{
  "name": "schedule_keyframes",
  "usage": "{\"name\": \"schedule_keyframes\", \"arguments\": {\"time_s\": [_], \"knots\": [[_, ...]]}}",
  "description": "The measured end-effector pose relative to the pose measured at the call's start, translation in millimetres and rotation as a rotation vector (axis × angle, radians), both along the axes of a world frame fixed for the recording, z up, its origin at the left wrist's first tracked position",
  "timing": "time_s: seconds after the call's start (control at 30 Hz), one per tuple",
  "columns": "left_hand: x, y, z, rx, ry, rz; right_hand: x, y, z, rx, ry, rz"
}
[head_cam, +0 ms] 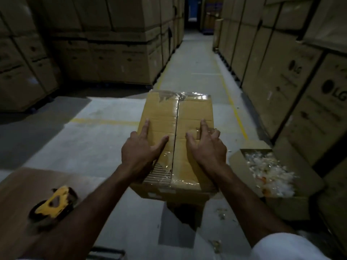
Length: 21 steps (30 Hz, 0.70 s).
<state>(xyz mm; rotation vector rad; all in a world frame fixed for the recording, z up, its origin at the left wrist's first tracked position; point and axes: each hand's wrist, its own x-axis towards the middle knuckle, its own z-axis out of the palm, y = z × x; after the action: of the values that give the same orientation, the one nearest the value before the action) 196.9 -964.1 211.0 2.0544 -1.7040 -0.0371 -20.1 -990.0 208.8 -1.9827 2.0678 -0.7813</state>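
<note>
Our left hand (142, 149) lies flat, fingers spread, on the left flap of a cardboard box (176, 113). Our right hand (206, 147) presses the right flap, outer fingers bent at a tape scrap (213, 130); we cannot tell if they pinch it. The box perches on a dim, narrower support (185, 209). Its middle seam looks unsealed, so easing off may let the flaps spring up, and uneven pressure may tip it. The tape roll (53, 205) lies well apart on our left.

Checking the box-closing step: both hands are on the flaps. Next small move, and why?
Probably hold the flaps down with the right hand and send the left hand to the tape dispenser. The box seam shows as an open dark gap, with old tape only at the ends.
</note>
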Motion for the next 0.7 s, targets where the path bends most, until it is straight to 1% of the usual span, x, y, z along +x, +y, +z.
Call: {"name": "schedule_keyframes", "arguments": {"time_s": [0.17, 0.3, 0.53, 0.7], "knots": [[-57, -81, -33, 0.083, 0.011, -0.062, -59, -70, -33, 0.08, -0.016, -0.053], [-81, -151, -66, 0.144, 0.028, -0.097, -84, -133, -65, 0.136, -0.065, -0.083], [-81, -278, -135, 0.237, 0.074, -0.154, -95, -256, -123, 0.206, -0.1, -0.053], [-75, -341, -182, 0.305, 0.084, -0.166, -89, -314, -176, 0.289, -0.164, -0.054]]}}
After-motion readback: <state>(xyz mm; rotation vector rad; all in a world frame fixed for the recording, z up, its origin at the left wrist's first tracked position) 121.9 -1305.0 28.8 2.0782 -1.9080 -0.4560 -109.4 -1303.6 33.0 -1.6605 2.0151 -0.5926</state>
